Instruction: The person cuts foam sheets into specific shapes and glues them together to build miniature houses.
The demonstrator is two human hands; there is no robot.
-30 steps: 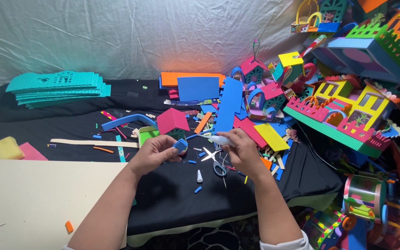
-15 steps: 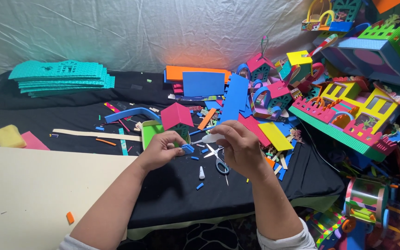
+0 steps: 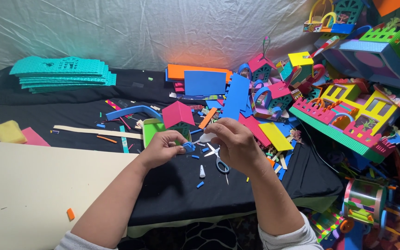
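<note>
My left hand (image 3: 162, 149) pinches a small blue foam piece (image 3: 188, 147) over the black cloth. My right hand (image 3: 236, 141) is closed around a small white glue tube (image 3: 205, 137) whose tip points toward the blue piece. Just behind both hands stands a little foam house with a pink roof (image 3: 178, 114) on a green base (image 3: 152, 129). A pair of scissors (image 3: 219, 159) lies open on the cloth under my right hand, beside a small white cap (image 3: 202, 171).
A stack of teal foam sheets (image 3: 61, 73) lies at the back left; orange and blue sheets (image 3: 203, 79) at the back centre. Finished colourful foam houses (image 3: 348, 111) crowd the right. A yellow sponge (image 3: 9, 131) lies left, a cream board (image 3: 28, 190) in front, foam scraps scattered about.
Both hands have shifted slightly forward and right, staying close together. My left hand now holds the blue piece lower, close to the tube's tip.
</note>
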